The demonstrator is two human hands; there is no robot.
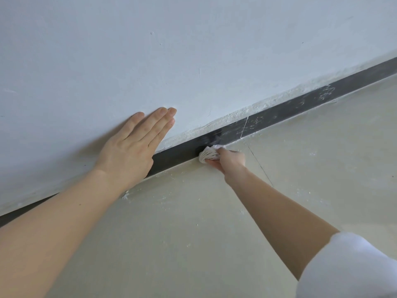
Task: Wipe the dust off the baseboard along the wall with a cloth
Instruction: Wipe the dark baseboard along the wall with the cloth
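Note:
A dark grey baseboard (279,114) runs diagonally from lower left to upper right along the foot of a white wall (150,50). White dust streaks cover the stretch to the right of the cloth; the stretch left of it looks darker and cleaner. My right hand (229,161) grips a bunched white cloth (209,154) and presses it against the baseboard just above the floor. My left hand (133,147) lies flat on the wall with straight fingers, its heel over the baseboard.
The beige tiled floor (193,233) carries scattered white plaster crumbs near the wall. A rough white plaster seam (225,120) tops the baseboard. A thin tile joint (260,166) runs across the floor right of my right hand. My white sleeve (348,267) fills the lower right corner.

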